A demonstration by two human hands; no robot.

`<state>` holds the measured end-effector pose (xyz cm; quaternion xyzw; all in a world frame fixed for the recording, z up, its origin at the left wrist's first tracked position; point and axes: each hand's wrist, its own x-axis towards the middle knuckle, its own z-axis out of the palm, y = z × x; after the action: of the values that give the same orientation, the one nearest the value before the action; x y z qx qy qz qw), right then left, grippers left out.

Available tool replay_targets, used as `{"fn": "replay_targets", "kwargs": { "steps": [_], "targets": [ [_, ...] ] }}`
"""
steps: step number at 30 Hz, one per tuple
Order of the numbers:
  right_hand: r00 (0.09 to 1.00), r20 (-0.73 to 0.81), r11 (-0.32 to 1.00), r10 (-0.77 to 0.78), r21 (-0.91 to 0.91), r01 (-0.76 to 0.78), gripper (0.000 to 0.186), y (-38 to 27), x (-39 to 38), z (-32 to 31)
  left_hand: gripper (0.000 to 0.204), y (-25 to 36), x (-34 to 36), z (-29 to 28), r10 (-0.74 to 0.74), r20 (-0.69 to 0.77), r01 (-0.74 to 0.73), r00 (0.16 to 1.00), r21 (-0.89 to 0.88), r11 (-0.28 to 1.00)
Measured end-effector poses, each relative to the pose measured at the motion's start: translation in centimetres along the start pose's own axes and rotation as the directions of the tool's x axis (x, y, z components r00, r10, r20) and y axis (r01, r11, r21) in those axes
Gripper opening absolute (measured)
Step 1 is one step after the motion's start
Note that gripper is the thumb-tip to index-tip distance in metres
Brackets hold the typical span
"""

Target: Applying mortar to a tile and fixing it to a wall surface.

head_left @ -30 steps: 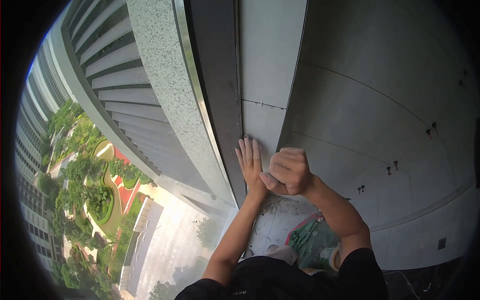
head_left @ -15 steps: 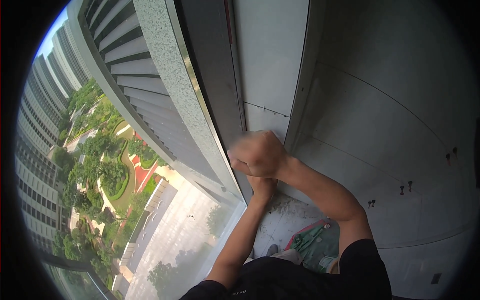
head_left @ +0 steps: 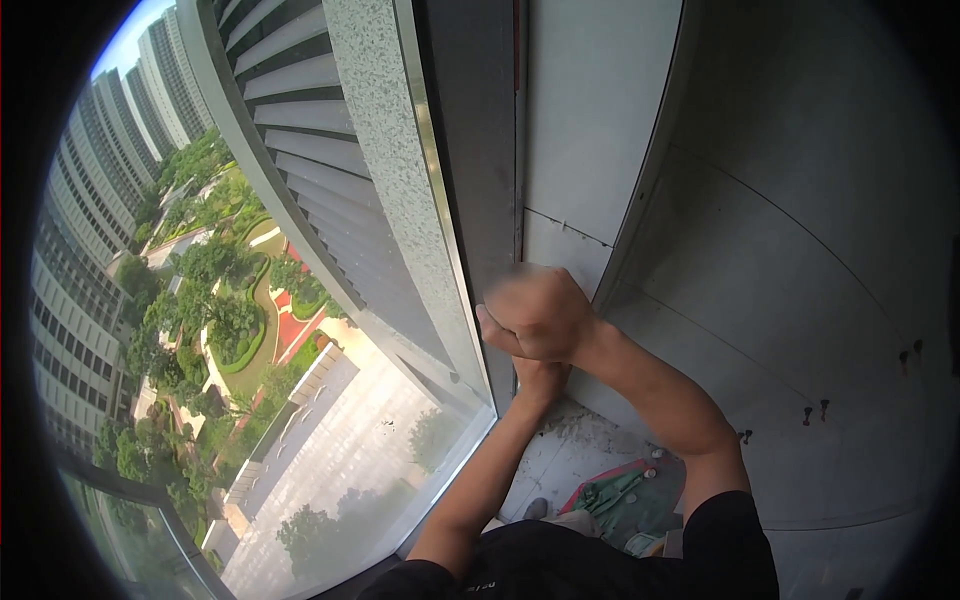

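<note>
My right hand (head_left: 545,315) is closed in a fist beside the dark grey window frame (head_left: 470,150), at the height of a seam in the pale wall panel (head_left: 585,90). Whatever it grips, if anything, is concealed by the fingers, and a blur covers its upper part. Just below and partly behind it is my left hand (head_left: 541,376), close to the same frame. Its fingers are hidden by the right hand, so its grip does not show. Both forearms reach up from the lower edge and converge here.
To the left, a large glass pane (head_left: 400,480) overlooks a high drop to gardens and tower blocks. Outside are grey louvres (head_left: 310,150). A green and red bag (head_left: 610,497) lies on the dusty floor (head_left: 535,460). Small dark fittings (head_left: 808,415) stick out from the right wall.
The view has shifted, so the frame, wall and hands appear farther right. Both hands stay together beside the frame, and the right remains closed.
</note>
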<state>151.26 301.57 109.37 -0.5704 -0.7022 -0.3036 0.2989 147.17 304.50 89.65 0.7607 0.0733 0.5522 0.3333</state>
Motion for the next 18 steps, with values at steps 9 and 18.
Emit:
{"fn": "replay_targets", "kwargs": {
  "steps": [9, 18],
  "targets": [
    [0.998, -0.031, 0.998, 0.054, -0.02, -0.055, 0.039, 0.4, 0.2, 0.1, 0.049, 0.6, -0.7, -0.8, 0.036, 0.06, -0.039, 0.998, 0.042, 0.998],
    [0.991, 0.089, 0.991, 0.099, 0.078, -0.106, 0.041, 1.6, 1.2, -1.9, 0.047, 0.1, 4.8, -6.6, 0.221, 0.233, -0.255, 0.947, 0.127, 0.958]
  ]
}}
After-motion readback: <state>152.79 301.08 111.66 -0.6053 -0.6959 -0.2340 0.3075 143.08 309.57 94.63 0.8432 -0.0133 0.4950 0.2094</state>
